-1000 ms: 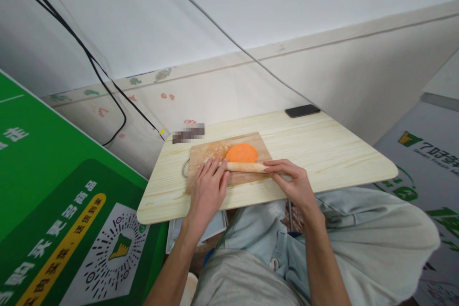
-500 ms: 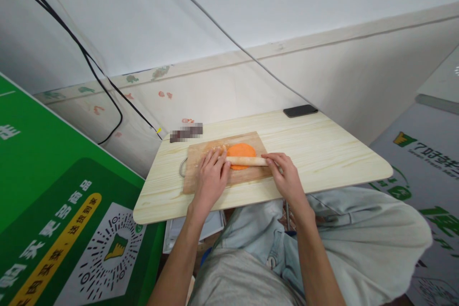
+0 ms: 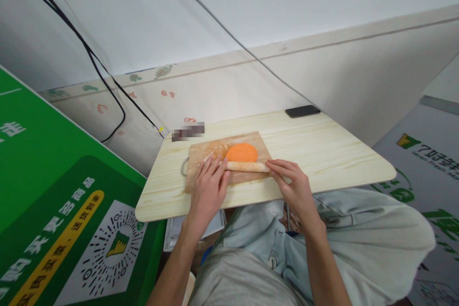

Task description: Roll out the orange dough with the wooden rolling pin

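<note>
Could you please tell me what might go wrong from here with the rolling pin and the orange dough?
The orange dough might thin unevenly: the left hand lies over one end of the rolling pin, while the right hand holds the other by its fingertips.

The cutting board could slide under a push, as no clamp shows on the table.

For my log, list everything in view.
roller: 1, tan, on board
dough: 1, orange, on board
board: 1, brown, on table
table: 1, cream, by wall
phone: 1, black, table's right
blurred item: 1, dark, table's left
cables: several, black/grey, by wall
wall: 1, white, behind
panels: 2, green left, grey right
clutter: uncounted, mixed, under table
trousers: 1, blue, below table
shirt: 1, grey, bottom
left hand: 1, bare, on roller
right hand: 1, bare, on roller
</note>
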